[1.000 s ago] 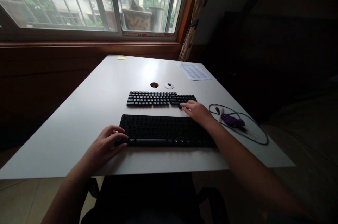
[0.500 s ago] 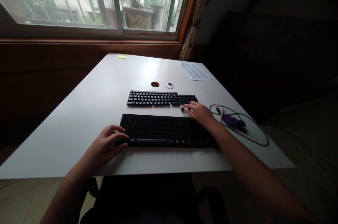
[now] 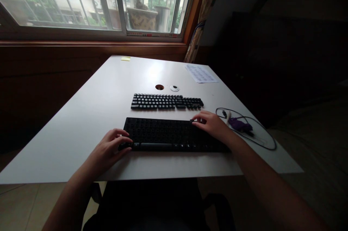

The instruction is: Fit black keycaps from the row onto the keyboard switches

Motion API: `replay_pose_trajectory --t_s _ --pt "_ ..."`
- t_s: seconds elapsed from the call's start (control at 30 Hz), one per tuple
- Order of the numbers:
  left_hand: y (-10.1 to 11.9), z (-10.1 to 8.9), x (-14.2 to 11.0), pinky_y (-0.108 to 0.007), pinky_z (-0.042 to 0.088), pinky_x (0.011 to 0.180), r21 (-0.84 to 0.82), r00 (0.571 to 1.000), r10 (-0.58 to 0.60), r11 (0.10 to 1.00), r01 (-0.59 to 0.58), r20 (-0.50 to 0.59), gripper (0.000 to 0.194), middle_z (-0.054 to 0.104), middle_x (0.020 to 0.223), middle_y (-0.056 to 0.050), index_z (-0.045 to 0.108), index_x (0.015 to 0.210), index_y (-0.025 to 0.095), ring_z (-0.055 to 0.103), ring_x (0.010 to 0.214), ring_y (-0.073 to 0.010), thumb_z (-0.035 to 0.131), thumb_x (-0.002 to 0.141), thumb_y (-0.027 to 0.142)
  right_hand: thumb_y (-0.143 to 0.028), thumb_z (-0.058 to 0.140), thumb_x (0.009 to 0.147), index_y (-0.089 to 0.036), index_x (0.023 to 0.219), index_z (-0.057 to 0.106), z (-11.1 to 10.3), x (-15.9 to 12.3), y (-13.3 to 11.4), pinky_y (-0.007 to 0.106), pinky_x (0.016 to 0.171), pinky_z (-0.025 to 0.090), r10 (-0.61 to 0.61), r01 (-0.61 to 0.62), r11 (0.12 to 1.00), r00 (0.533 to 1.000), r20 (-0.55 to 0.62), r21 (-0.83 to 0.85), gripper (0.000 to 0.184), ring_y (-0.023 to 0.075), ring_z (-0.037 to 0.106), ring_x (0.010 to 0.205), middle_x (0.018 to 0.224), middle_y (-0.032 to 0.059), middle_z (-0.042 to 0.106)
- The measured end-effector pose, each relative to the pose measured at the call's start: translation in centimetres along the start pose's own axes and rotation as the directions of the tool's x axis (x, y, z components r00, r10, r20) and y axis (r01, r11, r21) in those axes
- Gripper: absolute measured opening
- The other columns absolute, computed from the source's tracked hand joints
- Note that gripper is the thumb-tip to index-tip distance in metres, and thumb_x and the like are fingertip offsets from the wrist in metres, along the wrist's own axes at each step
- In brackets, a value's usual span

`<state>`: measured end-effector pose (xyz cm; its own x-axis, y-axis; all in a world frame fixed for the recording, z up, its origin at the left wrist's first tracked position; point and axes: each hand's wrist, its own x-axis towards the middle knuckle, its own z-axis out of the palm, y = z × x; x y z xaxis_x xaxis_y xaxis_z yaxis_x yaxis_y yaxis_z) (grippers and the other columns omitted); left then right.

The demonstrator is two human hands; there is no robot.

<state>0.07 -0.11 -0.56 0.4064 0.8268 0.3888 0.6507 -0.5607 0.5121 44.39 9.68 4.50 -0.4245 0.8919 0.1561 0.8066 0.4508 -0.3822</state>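
Observation:
A black keyboard (image 3: 160,132) lies near the desk's front edge. Most of its key positions are bare, though the front row with the long space bar has its keycaps. My left hand (image 3: 110,147) grips the keyboard's front left corner, thumb in front and fingers over the edge. Over the back edge, towards the right, my right hand (image 3: 208,125) pinches a small black keycap (image 3: 192,120). Just behind the keyboard, loose black keycaps (image 3: 157,101) stand in rows, laid out like a keyboard.
On the white desk (image 3: 81,126), a coiled black cable (image 3: 274,144) and a purple item (image 3: 240,125) lie at the right. A round hole (image 3: 159,87) and its white cover (image 3: 174,88) are behind the keycaps. Printed papers (image 3: 201,74) and a yellow note (image 3: 125,58) lie farther back.
My right hand has moved back towards me with the keycap, from beside the loose keycap rows to the keyboard's back edge. My left hand has stayed on the corner.

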Motion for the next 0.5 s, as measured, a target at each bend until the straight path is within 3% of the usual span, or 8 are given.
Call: replay_pose_trajectory --t_s 0.27,0.5 --pt "0.1 -0.2 0.1 -0.035 0.060 0.080 -0.004 1.000 0.017 1.000 -0.017 0.006 0.018 0.059 0.119 -0.009 0.071 0.108 0.025 0.064 0.102 -0.0231 0.066 0.096 0.037 -0.040 0.068 0.092 -0.024 0.099 0.075 -1.6 -6.0 -1.5 0.034 0.077 0.049 -0.025 0.006 0.993 0.986 0.162 0.118 0.018 0.0207 0.061 0.086 0.087 0.0042 0.065" --pt "-0.2 0.0 -0.1 -0.035 0.060 0.081 -0.016 1.000 0.003 1.000 -0.003 0.015 0.018 0.057 0.121 -0.009 0.070 0.110 0.026 0.065 0.100 -0.0219 0.066 0.096 0.036 -0.034 0.069 0.092 -0.023 0.096 0.074 -1.1 -7.2 -1.3 0.034 0.076 0.047 -0.045 0.021 0.994 0.975 0.219 0.111 0.013 0.0218 0.058 0.086 0.084 0.0043 0.064"
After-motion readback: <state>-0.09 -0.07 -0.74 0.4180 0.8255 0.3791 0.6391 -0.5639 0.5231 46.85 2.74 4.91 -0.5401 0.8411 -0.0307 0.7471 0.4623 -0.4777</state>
